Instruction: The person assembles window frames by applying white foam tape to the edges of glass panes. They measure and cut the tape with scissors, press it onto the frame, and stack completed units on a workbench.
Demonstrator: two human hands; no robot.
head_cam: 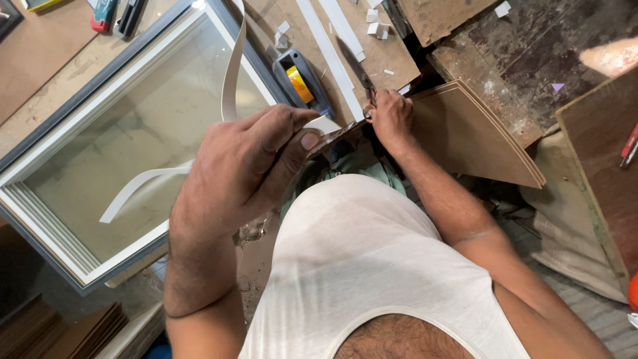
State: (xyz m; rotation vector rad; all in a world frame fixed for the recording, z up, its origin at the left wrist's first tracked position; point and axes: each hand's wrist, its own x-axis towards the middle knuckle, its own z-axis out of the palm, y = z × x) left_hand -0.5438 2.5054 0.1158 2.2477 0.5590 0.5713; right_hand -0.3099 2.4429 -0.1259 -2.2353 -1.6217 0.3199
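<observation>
My left hand [246,166] pinches a long white paper strip [231,73] between thumb and fingers; the strip loops up over the glass and curls back down to the left. My right hand [391,118] grips the handles of a pair of scissors [355,70], whose dark blades point up and away over the workbench. The two hands are close together above my lap, in front of my white undershirt. The strip's cut end lies near the scissors, partly hidden by my left thumb.
A glazed picture frame [73,259] with white and grey edges lies at left. A grey tape dispenser [302,83] with a yellow roll sits beside it. White strips [325,46] and small offcuts lie on the bench. Brown boards [478,139] stack at right; a worn wooden surface [531,53] beyond.
</observation>
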